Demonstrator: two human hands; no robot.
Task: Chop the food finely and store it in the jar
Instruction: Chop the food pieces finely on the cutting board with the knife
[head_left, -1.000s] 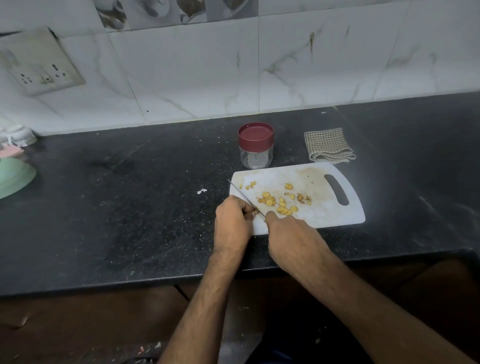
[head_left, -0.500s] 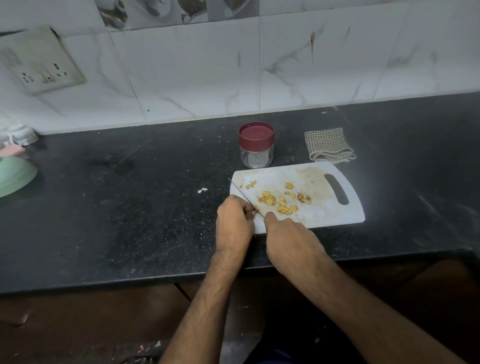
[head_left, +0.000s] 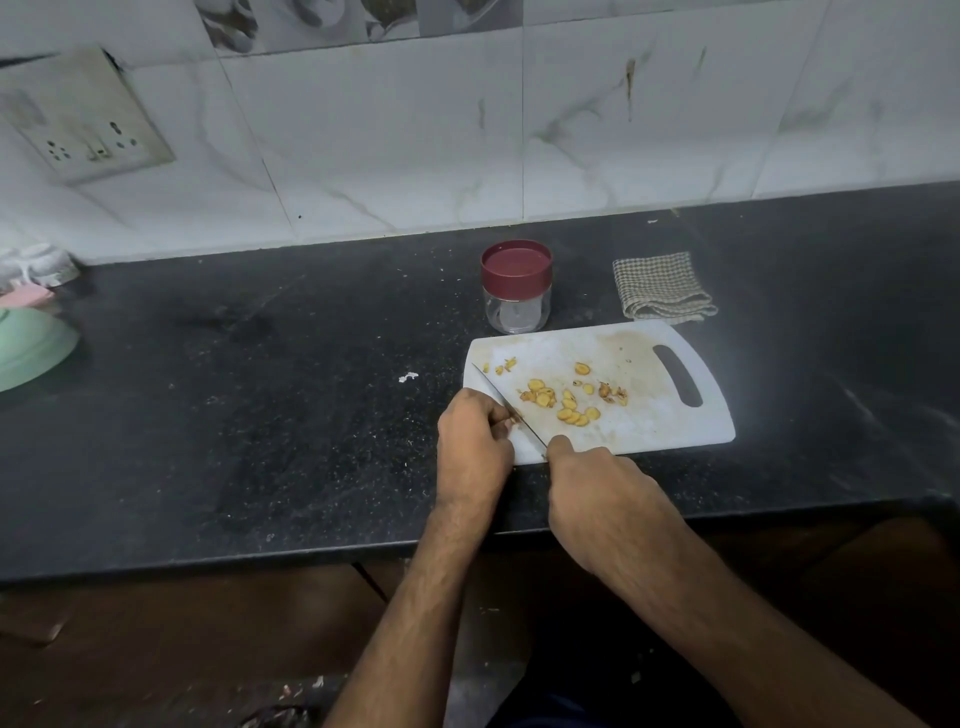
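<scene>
A white cutting board (head_left: 649, 421) lies on the black counter, with several yellow food slices (head_left: 563, 402) scattered across its middle. My right hand (head_left: 597, 493) grips the handle of a knife (head_left: 501, 397), whose thin blade runs up-left over the board's left end. My left hand (head_left: 475, 436) pinches a small piece of the food against the blade at the board's left edge; the piece is mostly hidden by my fingers. A clear jar (head_left: 516, 288) with a dark red lid on stands just behind the board.
A folded checked cloth (head_left: 662, 288) lies right of the jar. A green bowl (head_left: 31, 348) sits at the far left edge, pink and white items behind it. A small white scrap (head_left: 408, 376) lies left of the board. The counter's front edge (head_left: 260, 558) runs below my wrists.
Both hands stay at the board's left end; the knife and my left fingers shift only slightly. The slices on the board have not moved.
</scene>
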